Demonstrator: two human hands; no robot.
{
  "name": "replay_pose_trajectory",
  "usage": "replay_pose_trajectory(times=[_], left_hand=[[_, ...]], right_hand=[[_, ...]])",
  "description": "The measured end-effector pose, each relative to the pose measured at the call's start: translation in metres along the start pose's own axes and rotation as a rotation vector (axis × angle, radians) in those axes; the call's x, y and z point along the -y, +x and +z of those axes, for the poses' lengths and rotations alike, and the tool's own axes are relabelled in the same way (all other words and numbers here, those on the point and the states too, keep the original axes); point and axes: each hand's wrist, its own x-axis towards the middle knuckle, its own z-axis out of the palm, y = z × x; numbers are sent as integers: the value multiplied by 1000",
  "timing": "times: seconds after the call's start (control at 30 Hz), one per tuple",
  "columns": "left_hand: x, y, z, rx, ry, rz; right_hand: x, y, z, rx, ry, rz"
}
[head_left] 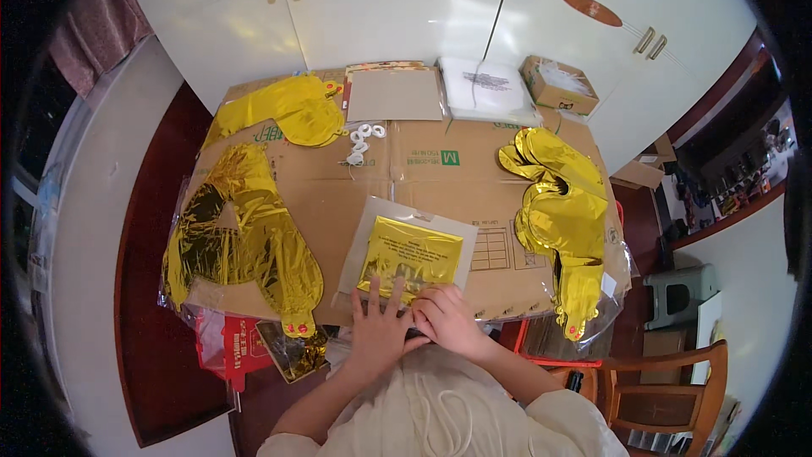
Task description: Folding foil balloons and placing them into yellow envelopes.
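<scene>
In front of me a clear plastic bag (pixel 461 241) lies on the cardboard. Inside it is a folded gold foil balloon (pixel 412 250) with dark print on its upper face. My left hand (pixel 379 322) rests flat over the bag's near edge, fingers spread and pointing away from me. Close beside it, at the bag's near right corner, my right hand (pixel 447 317) has its fingers curled together. Its fingertips are hidden, so what it may pinch does not show.
Flat gold foil balloons lie at left (pixel 288 254), far left (pixel 304 114) and right (pixel 562 211) on the cardboard (pixel 347 203). White ribbon rolls (pixel 359 144), grey card sheets (pixel 393 93), a stack of clear bags (pixel 486 89) and a small box (pixel 558 85) sit along the back. A wooden chair (pixel 715 381) stands at right.
</scene>
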Motion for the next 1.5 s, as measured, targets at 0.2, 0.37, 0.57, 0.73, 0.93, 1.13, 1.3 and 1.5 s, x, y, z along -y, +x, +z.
replay_pose_trajectory(times=[0.2,0.37,0.57,0.73,0.93,1.13,1.3,1.5], left_hand=[[5,-1,1,16,-20,9],[7,-10,-5,-44,-43,89],[21,-38,-4,-190,-129,38],[31,-23,-14,-280,-172,-30],[60,33,-17,-149,27,38],[66,47,-5,-54,7,34],[57,50,-23,-84,-109,22],[81,46,-21,-122,-268,340]], right_hand=[[-1,6,-9,43,40,3],[-11,13,-18,43,73,21],[-35,45,-24,166,-123,39],[-43,57,-16,313,-292,3],[-49,53,-8,362,-334,-28],[-69,56,-20,405,-293,-84],[-68,49,-48,292,-260,-89],[-40,-18,-68,150,-239,-116]])
